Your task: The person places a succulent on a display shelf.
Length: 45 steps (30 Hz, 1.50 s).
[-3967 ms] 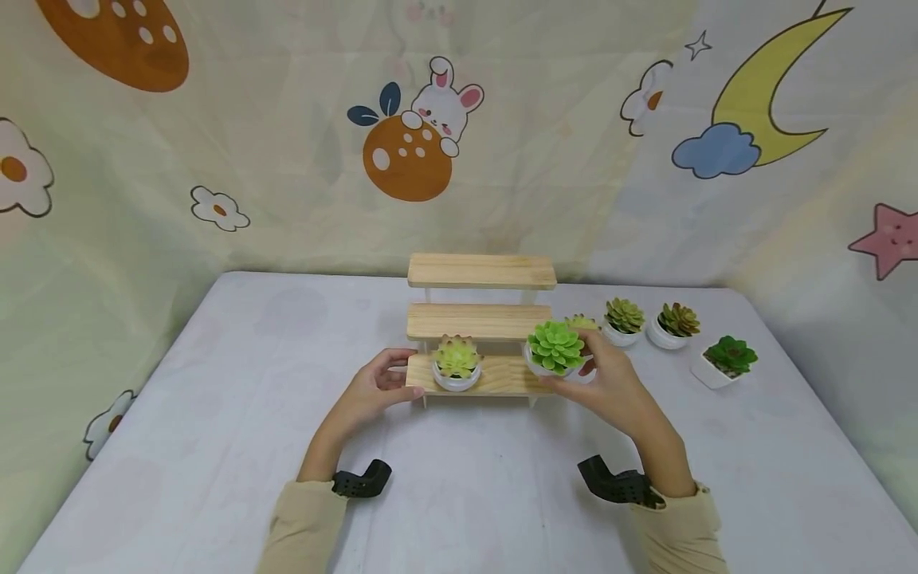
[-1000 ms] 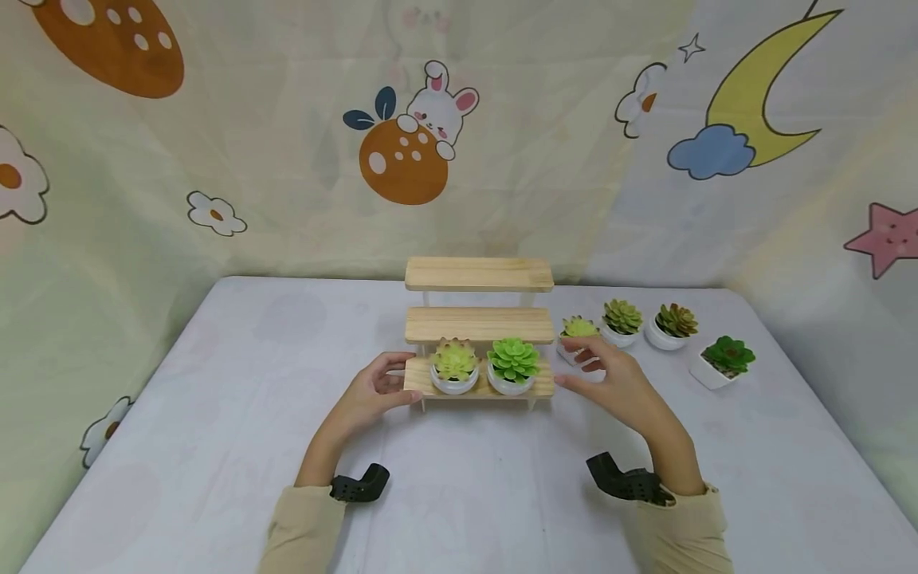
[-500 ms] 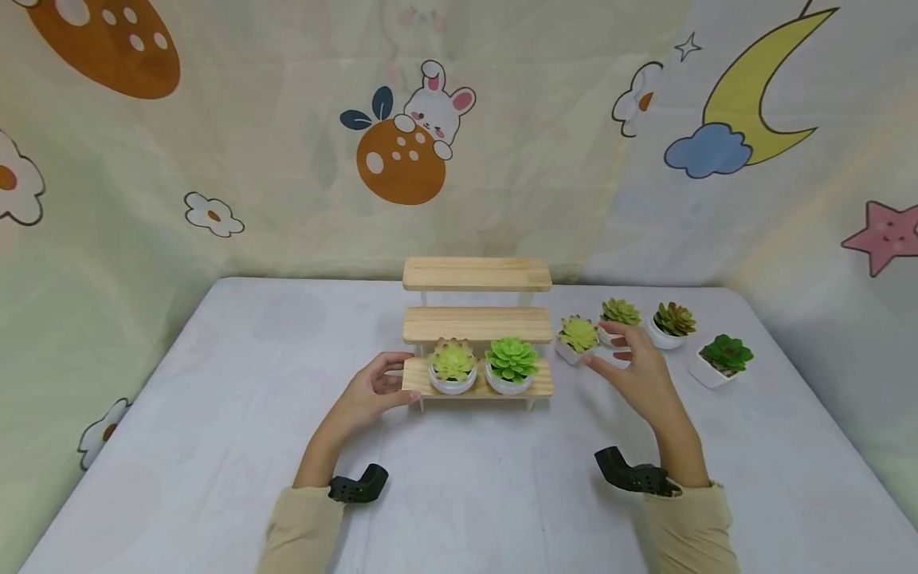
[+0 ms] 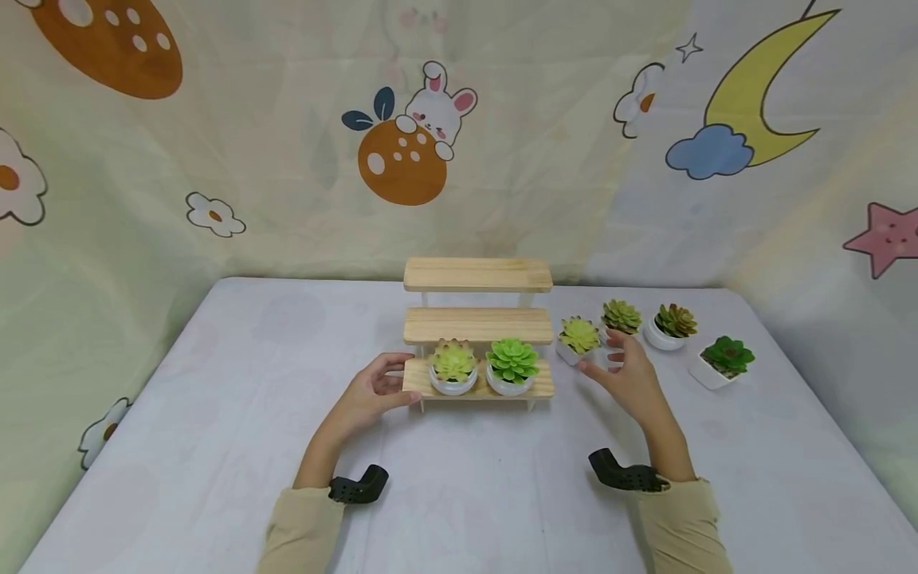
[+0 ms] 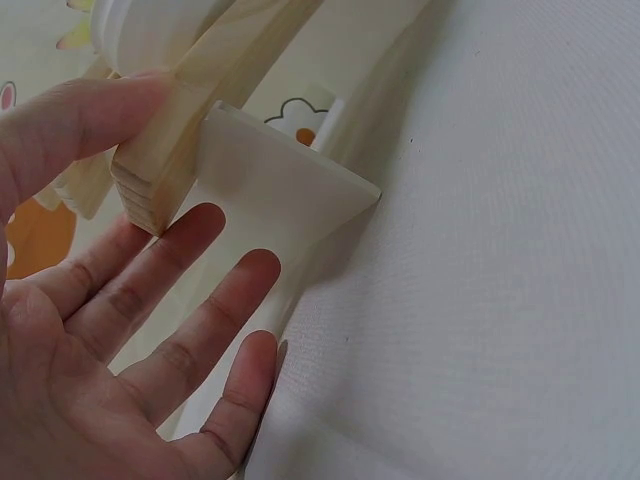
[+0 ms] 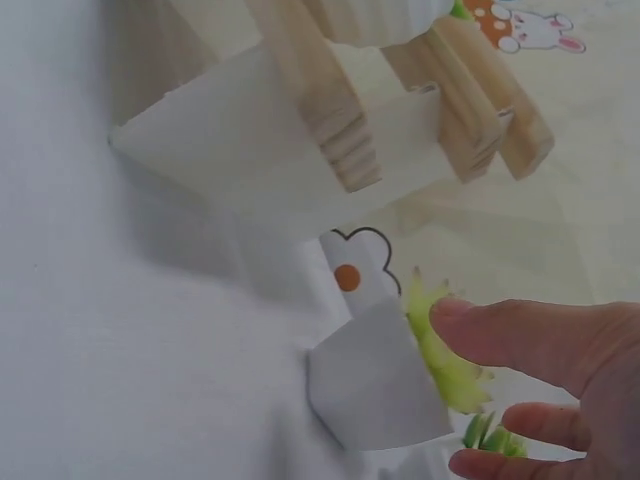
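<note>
Left hand [image 4: 373, 387]: one, at the left end of the stand [image 4: 478, 325]; thumb and forefinger are pinching the end of the bottom shelf [image 4: 547, 381], while the other fingers are spreading loosely below it.

Right hand [image 4: 631, 379]: one, partly open; thumb and fingers are standing apart, with nothing visibly in hold. The thumb tip is hovering at the pale plant [image 4: 578, 335]; whether it is touching, one cannot tell. The fingers are overlapping the pot of the back plant [image 4: 621, 316]; contact there is also unclear.

Pale plant: one, square white pot, sitting on the table [image 4: 466, 494] just right of the stand. It is lying to the left of the right thumb, between that hand and the stand; the right hand is clearly the nearer. The pot is showing no marked long axis; the shelves are running left to right, their right ends facing it.

Also on the table: the reddish plant [image 4: 676, 320] and the dark plant [image 4: 727, 355] are standing farther right.

On the bottom shelf: the spiky plant [image 4: 454, 360], left, and the bright plant [image 4: 512, 360], right, are standing upright side by side.
</note>
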Motion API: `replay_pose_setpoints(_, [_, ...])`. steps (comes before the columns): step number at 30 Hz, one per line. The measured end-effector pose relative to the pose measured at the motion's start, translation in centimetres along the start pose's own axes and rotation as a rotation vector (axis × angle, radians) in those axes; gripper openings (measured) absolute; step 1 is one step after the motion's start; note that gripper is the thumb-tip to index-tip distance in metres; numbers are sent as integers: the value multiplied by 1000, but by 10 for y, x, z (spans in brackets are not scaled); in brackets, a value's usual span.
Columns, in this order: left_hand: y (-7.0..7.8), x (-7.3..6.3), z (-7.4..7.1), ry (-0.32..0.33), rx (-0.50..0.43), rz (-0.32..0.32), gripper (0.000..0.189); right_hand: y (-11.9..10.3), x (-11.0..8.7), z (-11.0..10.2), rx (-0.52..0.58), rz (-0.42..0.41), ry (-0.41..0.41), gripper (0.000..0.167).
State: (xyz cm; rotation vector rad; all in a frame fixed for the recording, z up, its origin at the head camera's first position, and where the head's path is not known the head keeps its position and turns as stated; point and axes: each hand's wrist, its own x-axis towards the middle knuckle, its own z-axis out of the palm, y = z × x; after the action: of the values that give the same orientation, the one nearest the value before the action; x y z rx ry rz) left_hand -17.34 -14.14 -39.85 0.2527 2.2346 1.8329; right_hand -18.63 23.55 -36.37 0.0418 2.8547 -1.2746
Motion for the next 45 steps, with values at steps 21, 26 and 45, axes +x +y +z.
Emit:
replay_pose_setpoints(21, [3, -3, -1, 28, 12, -12, 60, 9, 18, 35, 70, 160, 127, 77])
replay_pose_setpoints(26, [4, -3, 1, 26, 1, -7, 60, 9, 20, 35, 72, 178, 146, 74])
replay_pose_setpoints(45, [1, -2, 0, 30, 17, -2, 60, 7, 29, 21, 220, 257, 33, 84])
